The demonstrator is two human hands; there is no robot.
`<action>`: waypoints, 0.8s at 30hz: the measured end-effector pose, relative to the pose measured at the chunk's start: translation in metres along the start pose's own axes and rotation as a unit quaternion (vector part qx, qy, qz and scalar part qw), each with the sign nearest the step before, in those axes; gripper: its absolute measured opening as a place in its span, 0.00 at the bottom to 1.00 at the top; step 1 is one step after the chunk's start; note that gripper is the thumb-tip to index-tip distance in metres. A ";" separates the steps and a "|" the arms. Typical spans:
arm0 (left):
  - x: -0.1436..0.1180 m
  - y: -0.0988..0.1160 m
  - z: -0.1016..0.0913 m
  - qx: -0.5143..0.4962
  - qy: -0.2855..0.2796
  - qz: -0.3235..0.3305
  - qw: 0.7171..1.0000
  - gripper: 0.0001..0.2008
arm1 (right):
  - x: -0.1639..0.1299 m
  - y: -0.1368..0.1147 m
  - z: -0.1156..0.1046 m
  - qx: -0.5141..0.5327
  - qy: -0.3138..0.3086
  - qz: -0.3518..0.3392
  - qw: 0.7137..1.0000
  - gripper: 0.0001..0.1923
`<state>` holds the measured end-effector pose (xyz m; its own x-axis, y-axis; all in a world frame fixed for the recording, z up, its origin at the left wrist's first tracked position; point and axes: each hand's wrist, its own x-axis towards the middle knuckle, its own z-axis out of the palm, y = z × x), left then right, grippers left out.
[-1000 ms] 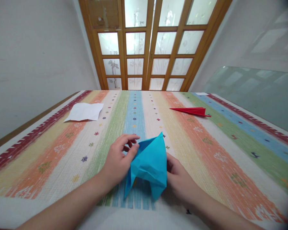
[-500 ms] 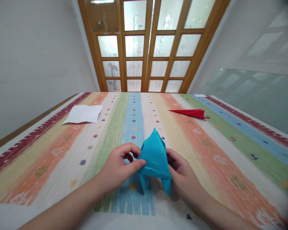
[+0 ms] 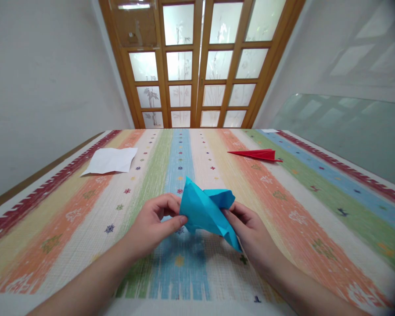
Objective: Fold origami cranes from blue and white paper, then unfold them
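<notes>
A folded blue paper figure (image 3: 202, 210) is held between both hands, just above the tablecloth near the front middle. My left hand (image 3: 159, 221) pinches its left edge, the thumb lying on the near face and the fingers behind. On the other side my right hand (image 3: 250, 230) grips the paper at its right side, thumb in front and fingertips partly hidden. The figure is tilted, with one point up at the left and a narrow flap hanging down at the right. Another fold sticks out toward the upper right.
A striped, patterned tablecloth (image 3: 131, 272) covers the table. Far left lies a creased white sheet of paper (image 3: 110, 160). A red folded paper plane (image 3: 258, 154) rests at the far right. Beyond the table stands a wooden door with glass panes (image 3: 179, 66); a glass panel (image 3: 342, 136) leans at right.
The blue paper figure has been turned and tilted, its top point swinging left and a fold now showing at the upper right. Both hands still hold it. The camera view has shifted slightly.
</notes>
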<state>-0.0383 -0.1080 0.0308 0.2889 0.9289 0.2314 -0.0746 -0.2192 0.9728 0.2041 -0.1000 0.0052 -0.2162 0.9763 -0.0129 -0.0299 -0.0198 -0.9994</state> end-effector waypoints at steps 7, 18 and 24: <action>-0.006 0.005 0.002 0.035 -0.021 0.021 0.999 0.09 | -0.001 0.002 0.003 -0.018 -0.053 -0.028 0.998 0.14; -0.002 -0.004 0.007 -0.123 -0.020 -0.067 0.990 0.15 | 0.000 0.000 0.007 0.022 -0.039 0.022 0.999 0.20; 0.001 -0.006 0.008 -0.124 0.010 -0.101 0.987 0.14 | 0.001 0.001 0.007 0.045 -0.031 0.090 0.994 0.20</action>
<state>-0.0303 -0.1078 0.0251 0.3037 0.9523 0.0305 -0.2494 0.0486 0.9672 0.1970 -0.1002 0.0040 -0.2854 0.9402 -0.1859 -0.0720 -0.2144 -0.9741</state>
